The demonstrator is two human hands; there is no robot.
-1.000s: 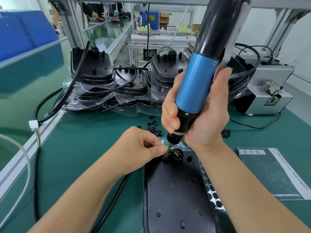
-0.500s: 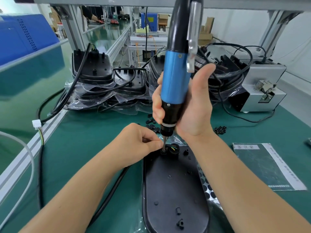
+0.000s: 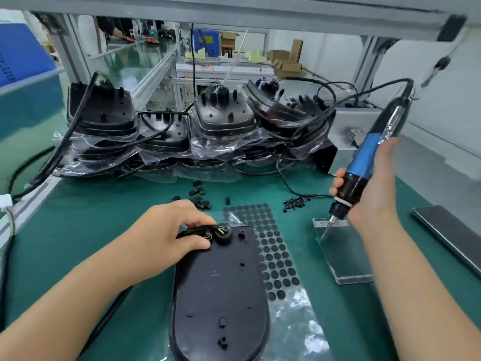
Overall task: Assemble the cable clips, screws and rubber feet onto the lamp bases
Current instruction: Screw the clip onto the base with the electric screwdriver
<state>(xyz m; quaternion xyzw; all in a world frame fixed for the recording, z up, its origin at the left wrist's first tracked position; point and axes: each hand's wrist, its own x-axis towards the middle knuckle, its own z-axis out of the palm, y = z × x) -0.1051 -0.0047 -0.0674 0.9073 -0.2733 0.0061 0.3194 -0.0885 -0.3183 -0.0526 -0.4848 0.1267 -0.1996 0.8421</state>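
- Looking down from the head view, the lamp base [image 3: 221, 290] lies on the green bench [image 3: 78, 230] with its long axis running away from the person, the cable end farthest off.
- The left hand [image 3: 166, 235] rests on the base's far left corner, fingers curled round the cable [image 3: 194, 231] beside the clip.
- The right hand [image 3: 372, 194] grips the electric screwdriver [image 3: 361, 165], tilted, its bit near a clear block [image 3: 343, 256]; the loose screws [image 3: 296, 203] lie just to its left, nearer this hand.
- Half a second ago the bit stood upright on the clip; now it is swung well right, off the base.
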